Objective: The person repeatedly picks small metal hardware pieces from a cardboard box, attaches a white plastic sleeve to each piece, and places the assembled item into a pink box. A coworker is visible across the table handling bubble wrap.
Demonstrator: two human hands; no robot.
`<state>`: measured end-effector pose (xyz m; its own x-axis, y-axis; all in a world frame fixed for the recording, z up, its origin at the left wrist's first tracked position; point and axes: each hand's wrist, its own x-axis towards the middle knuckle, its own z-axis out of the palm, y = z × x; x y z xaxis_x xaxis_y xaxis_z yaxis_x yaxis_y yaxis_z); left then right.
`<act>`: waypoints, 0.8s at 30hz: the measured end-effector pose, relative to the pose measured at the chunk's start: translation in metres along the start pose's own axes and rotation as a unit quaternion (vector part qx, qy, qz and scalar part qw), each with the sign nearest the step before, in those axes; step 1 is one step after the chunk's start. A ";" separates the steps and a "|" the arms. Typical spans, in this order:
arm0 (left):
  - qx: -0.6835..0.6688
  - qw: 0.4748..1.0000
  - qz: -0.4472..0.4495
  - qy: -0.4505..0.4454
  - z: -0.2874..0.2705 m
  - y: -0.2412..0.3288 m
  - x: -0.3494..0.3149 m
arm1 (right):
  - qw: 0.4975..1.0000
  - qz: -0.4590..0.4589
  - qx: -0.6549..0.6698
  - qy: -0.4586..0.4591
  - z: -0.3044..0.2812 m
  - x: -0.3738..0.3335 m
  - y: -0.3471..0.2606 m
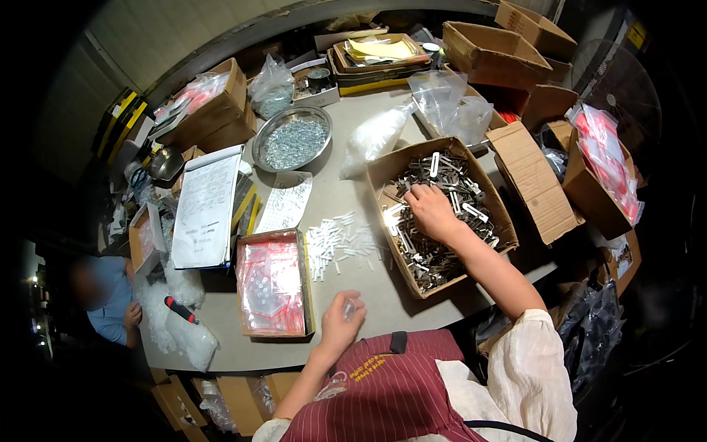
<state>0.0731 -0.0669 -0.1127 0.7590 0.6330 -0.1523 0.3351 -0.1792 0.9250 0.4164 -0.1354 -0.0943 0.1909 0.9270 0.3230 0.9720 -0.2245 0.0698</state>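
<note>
My right hand [433, 211] reaches into an open cardboard box [383, 243] of slotted, flat metal pieces [449, 254]. Its fingers are bent down onto the pile; whatever is between the fingertips is hidden. Low over the table's front edge, my left hand [343, 321] is curled around a small clear plastic bag [349, 308]. Left of the metal pieces, loose white plastic sticks [333, 243] lie scattered on the table. Beside them stands a shallow box [309, 313] filled with small clear bags with red edges [269, 283].
A steel bowl [324, 151] of small shiny metal parts stands farther back. A clipboard with papers [205, 210], a clear bag of white pieces [377, 140] and a red-black handled tool [181, 309] lie around. Cardboard boxes [534, 180] crowd the right. Another person [110, 302] is at far left.
</note>
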 end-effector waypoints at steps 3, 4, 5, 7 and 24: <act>0.011 1.000 0.014 -0.009 0.001 -0.007 -0.002 | 0.995 -0.049 0.086 -0.014 0.012 -0.004 -0.011; 0.008 1.000 0.011 -0.018 0.003 -0.009 -0.002 | 0.993 -0.071 0.083 -0.039 0.025 -0.006 -0.012; 0.006 1.000 0.009 -0.028 0.005 -0.012 -0.002 | 0.990 -0.065 0.099 -0.078 0.038 -0.008 -0.013; 0.005 0.999 0.005 -0.036 0.005 -0.010 -0.003 | 0.981 -0.087 0.102 -0.143 0.034 0.000 -0.013; 0.014 0.999 0.010 -0.032 0.005 -0.005 -0.005 | 0.994 -0.070 0.074 -0.036 0.030 0.047 -0.002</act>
<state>0.0703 -0.0732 -0.1187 0.8003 0.5789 -0.1562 0.3332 -0.2127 0.9186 0.4279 -0.0828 -0.1080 0.0559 0.9663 0.2512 0.9983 -0.0495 -0.0319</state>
